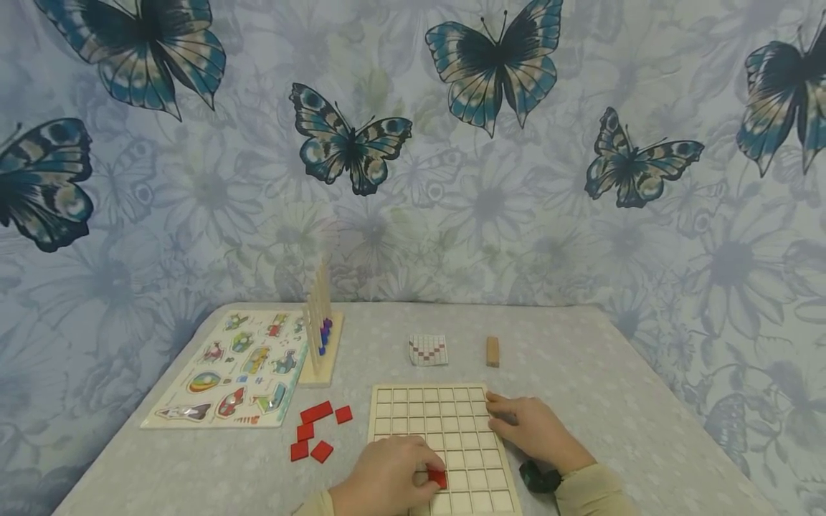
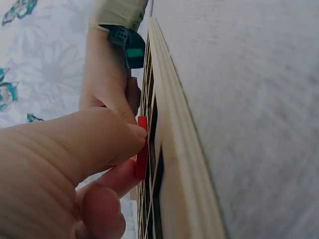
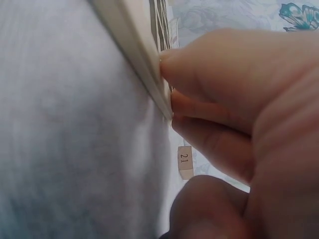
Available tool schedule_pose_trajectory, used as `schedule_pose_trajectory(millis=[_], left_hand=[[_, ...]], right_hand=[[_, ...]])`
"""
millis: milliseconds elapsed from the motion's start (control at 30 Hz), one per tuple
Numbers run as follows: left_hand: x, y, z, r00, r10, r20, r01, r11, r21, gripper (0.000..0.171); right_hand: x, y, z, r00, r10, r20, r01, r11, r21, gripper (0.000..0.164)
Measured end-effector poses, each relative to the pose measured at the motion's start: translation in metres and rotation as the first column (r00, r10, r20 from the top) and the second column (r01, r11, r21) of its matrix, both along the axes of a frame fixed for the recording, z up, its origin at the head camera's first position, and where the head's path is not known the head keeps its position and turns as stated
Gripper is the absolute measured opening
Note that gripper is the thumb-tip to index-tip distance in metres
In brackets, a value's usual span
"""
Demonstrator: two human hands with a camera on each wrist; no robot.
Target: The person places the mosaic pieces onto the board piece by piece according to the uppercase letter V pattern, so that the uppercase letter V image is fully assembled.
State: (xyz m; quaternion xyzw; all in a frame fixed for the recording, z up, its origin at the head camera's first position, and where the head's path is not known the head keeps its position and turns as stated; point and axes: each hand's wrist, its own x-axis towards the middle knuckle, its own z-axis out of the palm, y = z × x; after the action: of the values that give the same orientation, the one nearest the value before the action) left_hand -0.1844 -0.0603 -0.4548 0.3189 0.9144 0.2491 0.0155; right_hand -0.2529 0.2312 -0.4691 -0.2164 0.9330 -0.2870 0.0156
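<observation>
My left hand (image 1: 387,474) pinches a red square tile (image 1: 438,478) between thumb and fingertips, over the lower part of a pale wooden grid board (image 1: 493,466). In the left wrist view the red tile (image 2: 142,148) stands edge-on, close against the grid's dividers. At the board's upper right corner my right hand (image 1: 532,428) rests with thumb and fingertips on the rim. The right wrist view shows the thumb (image 3: 182,62) touching the board's edge (image 3: 137,55) and the other fingers right at its corner. Part of the grid is hidden under the left hand.
Several loose red tiles (image 1: 321,451) lie left of the board. Behind them are a picture puzzle board (image 1: 213,358) and a stand with upright rods and beads (image 1: 320,365). A small patterned card (image 1: 428,350) and a wooden block (image 1: 492,351) lie beyond the grid.
</observation>
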Motion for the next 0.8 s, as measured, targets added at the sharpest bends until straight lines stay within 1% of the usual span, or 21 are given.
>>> schedule_pose_trajectory(millis=[133,300,500,667,800], left_hand=[[0.0003,0.0001,-0.0025,1.0,-0.013,0.001,0.013,1.0,0.013,0.014],[-0.0002,0.0008,-0.0046,1.0,-0.024,-0.012,0.024,0.999,0.025,0.01],[-0.0015,-0.0007,-0.0074,0.999,-0.037,-0.027,0.038,0.999,0.039,0.007],[-0.0026,-0.002,-0.0081,0.998,-0.057,-0.036,0.059,0.996,0.062,0.006],[-0.003,-0.0028,-0.0082,0.995,-0.074,-0.069,0.078,0.995,0.055,0.006]], right_hand=[[0.0007,0.0002,-0.0013,1.0,0.001,0.011,-0.001,1.0,-0.008,0.043],[0.0009,-0.0002,-0.0023,1.0,-0.003,0.003,0.003,1.0,-0.011,0.042],[0.0017,-0.0009,-0.0008,1.0,0.018,0.001,-0.018,1.0,-0.017,0.041],[0.0017,-0.0013,0.0005,1.0,0.02,0.004,-0.02,1.0,-0.02,0.042],[0.0017,-0.0014,0.0014,1.0,0.011,0.008,-0.011,1.0,-0.019,0.043]])
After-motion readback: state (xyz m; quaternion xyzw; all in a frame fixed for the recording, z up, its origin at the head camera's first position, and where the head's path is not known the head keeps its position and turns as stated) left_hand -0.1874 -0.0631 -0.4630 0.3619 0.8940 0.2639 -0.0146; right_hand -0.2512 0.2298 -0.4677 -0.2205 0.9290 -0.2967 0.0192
